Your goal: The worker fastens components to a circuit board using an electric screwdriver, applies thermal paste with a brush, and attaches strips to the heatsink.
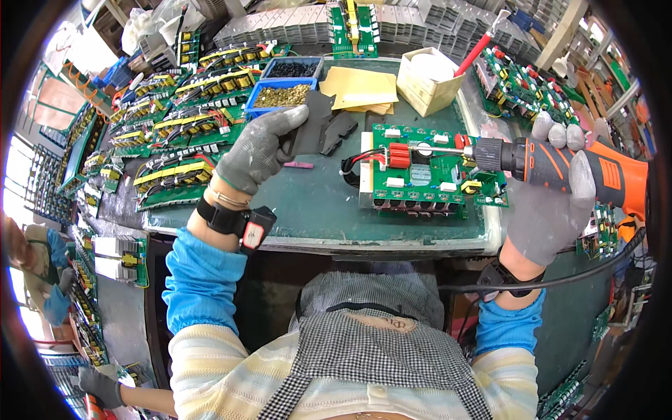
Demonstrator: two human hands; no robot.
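Mostly my gloved left hand [262, 147] covers the dark sheet [313, 126] it pinches at upper centre. My right hand [553, 199] grips the orange driver [560, 164], its tip lost against the green circuit board [427, 178] mid-frame.

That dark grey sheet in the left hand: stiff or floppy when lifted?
Probably semi-stiff: the dark grey sheet stays flat though the left hand pinches only one edge. Likely light, since fingertips alone carry it. Its thinness suggests it would flex if pushed.
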